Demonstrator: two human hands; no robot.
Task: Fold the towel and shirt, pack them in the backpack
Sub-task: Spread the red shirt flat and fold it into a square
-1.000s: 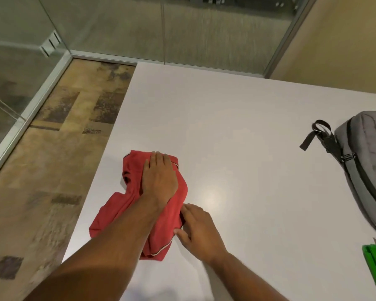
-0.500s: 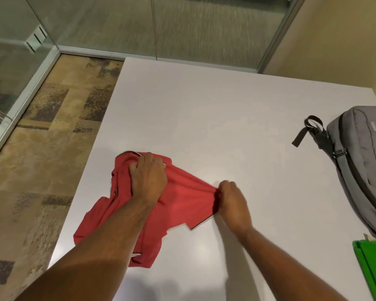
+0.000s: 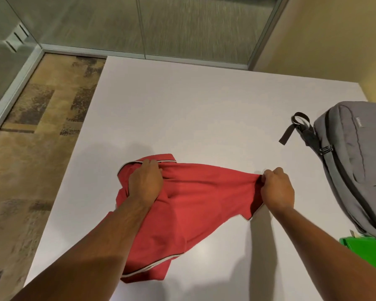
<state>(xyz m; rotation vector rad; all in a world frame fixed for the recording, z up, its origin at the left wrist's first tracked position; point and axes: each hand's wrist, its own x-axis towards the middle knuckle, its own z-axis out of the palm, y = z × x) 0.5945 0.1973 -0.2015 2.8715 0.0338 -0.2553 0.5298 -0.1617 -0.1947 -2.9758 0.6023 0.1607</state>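
A red shirt with white trim lies spread on the white table. My left hand grips bunched cloth near the collar at the shirt's left end. My right hand pinches the shirt's right edge, and the fabric is stretched between both hands. A grey backpack lies on the table's right side, its black strap toward the shirt. A green cloth, partly cut off by the frame, sits below the backpack at the right edge.
The table's left edge drops to a patterned carpet floor. Glass walls stand behind the table and a yellow wall at the right.
My right hand has drawn the shirt's edge far to the right, spreading the fabric out. My left hand's fingers have curled into the cloth near the collar.
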